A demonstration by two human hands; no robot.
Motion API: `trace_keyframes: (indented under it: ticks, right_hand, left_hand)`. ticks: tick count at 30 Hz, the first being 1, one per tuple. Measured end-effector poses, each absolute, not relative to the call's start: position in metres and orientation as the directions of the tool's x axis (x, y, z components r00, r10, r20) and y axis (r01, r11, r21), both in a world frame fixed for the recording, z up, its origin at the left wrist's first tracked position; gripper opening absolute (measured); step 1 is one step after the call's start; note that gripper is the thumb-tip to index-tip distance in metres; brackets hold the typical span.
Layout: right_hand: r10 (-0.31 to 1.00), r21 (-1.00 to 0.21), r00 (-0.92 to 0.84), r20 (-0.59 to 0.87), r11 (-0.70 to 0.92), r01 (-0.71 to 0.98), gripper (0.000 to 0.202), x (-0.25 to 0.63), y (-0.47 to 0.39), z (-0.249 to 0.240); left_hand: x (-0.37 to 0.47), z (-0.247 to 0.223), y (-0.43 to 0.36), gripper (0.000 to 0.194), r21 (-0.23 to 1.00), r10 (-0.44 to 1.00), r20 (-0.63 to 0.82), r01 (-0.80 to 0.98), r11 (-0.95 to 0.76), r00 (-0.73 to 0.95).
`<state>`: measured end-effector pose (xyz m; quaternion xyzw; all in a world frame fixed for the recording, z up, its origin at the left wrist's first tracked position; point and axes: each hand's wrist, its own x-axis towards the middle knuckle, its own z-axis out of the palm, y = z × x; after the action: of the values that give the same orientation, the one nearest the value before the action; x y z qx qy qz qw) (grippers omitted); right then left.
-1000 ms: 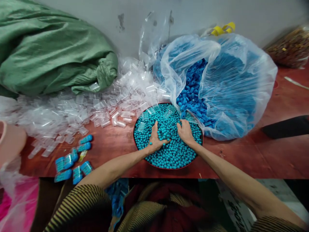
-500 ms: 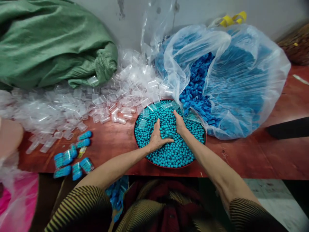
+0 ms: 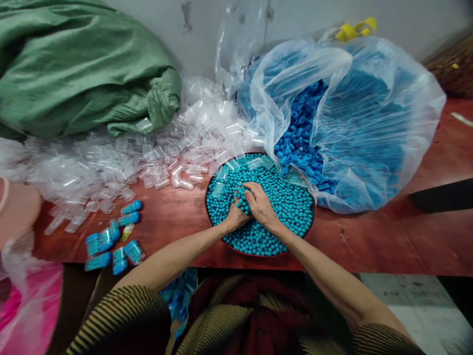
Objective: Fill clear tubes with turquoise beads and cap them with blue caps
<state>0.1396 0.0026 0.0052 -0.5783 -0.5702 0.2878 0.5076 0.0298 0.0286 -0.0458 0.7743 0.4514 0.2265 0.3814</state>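
A round red-rimmed tray (image 3: 315,209) on the table is filled with small turquoise balls (image 3: 288,217). Over its middle, my left hand (image 3: 235,217) is cupped around a heap of these balls (image 3: 242,201). My right hand (image 3: 260,206) closes in from the right, its fingers curled over the same heap and meeting the left hand. Some of the left fingers are hidden behind the balls and the right hand. Several clear plastic tubes (image 3: 219,189) lie on the balls at the tray's left and back edge.
Behind the tray spreads a pile of clear tubes (image 3: 121,162), under a green sack (image 3: 92,74). A translucent bag (image 3: 369,123) spilling blue plastic caps (image 3: 295,138) leans over the tray's back right. Filled blue-capped tubes (image 3: 105,240) lie left, near a pink tub (image 3: 18,207).
My right hand has moved left and towards me to meet my left hand. Both were apart on the balls and now gather a heap of them between the palms.
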Motion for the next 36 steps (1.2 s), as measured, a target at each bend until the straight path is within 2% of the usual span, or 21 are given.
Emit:
trace_keyframes:
  ticks: [2, 5, 8, 12, 14, 17, 24, 27, 31, 32, 34, 36]
  right_hand:
    - [0.952, -0.931, 0.214, 0.221, 0.141, 0.337, 0.037, 0.148, -0.003, 0.005]
    - [0.946, -0.933, 0.275, 0.169, 0.063, 0.355, 0.031, 0.170, -0.013, 0.002]
    - [0.972, -0.901, 0.208, 0.113, 0.012, 0.434, 0.024, 0.189, -0.028, -0.003]
    - [0.989, -0.800, 0.095, 0.113, 0.034, 0.599, 0.021, 0.196, -0.047, -0.006]
    - [0.988, -0.707, 0.045, 0.150, 0.075, 0.703, 0.023, 0.192, -0.050, -0.006]
    - [0.983, -0.602, -0.002, 0.184, 0.114, 0.790, 0.023, 0.183, -0.047, -0.005]
    - [0.968, -0.643, -0.035, 0.248, 0.191, 0.742, 0.015, 0.168, -0.042, -0.005]
    - [0.963, -0.608, -0.082, 0.255, 0.226, 0.761, 0.015, 0.169, -0.047, -0.004]
    - [0.955, -0.630, -0.219, 0.199, 0.295, 0.719, 0.016, 0.191, -0.031, 0.008]
    - [0.956, -0.632, -0.206, 0.207, 0.291, 0.719, 0.017, 0.202, -0.019, 0.013]
    - [0.954, -0.592, -0.069, 0.293, 0.238, 0.770, 0.019, 0.231, 0.011, 0.023]
    - [0.935, -0.551, 0.110, 0.337, 0.101, 0.828, 0.024, 0.264, 0.046, 0.031]
  left_hand:
    - [0.027, -0.043, 0.028, 0.074, 0.783, 0.855, -0.015, 0.538, -0.313, 0.519]
    - [0.020, -0.030, 0.020, 0.083, 0.772, 0.875, -0.020, 0.564, -0.294, 0.484]
    - [0.010, -0.015, 0.006, 0.083, 0.763, 0.909, 0.022, 0.580, -0.284, 0.416]
    - [0.002, -0.002, -0.012, 0.044, 0.716, 0.915, 0.135, 0.601, -0.356, 0.381]
    - [0.003, 0.001, -0.017, 0.029, 0.708, 0.913, 0.119, 0.611, -0.354, 0.390]
    - [0.010, 0.000, -0.019, 0.016, 0.735, 0.919, 0.040, 0.611, -0.293, 0.391]
    - [0.015, -0.004, -0.010, 0.015, 0.831, 0.948, -0.104, 0.550, -0.084, 0.301]
    - [0.013, -0.005, -0.009, 0.009, 0.832, 0.941, -0.058, 0.537, -0.139, 0.333]
    - [0.012, -0.003, -0.008, 0.008, 0.812, 0.929, -0.047, 0.556, -0.178, 0.367]
    - [0.012, -0.002, -0.008, 0.007, 0.807, 0.928, -0.065, 0.567, -0.167, 0.367]
    - [0.012, -0.001, -0.008, 0.007, 0.795, 0.929, -0.089, 0.588, -0.150, 0.358]
    - [0.012, 0.000, -0.007, 0.006, 0.788, 0.931, -0.085, 0.596, -0.155, 0.355]
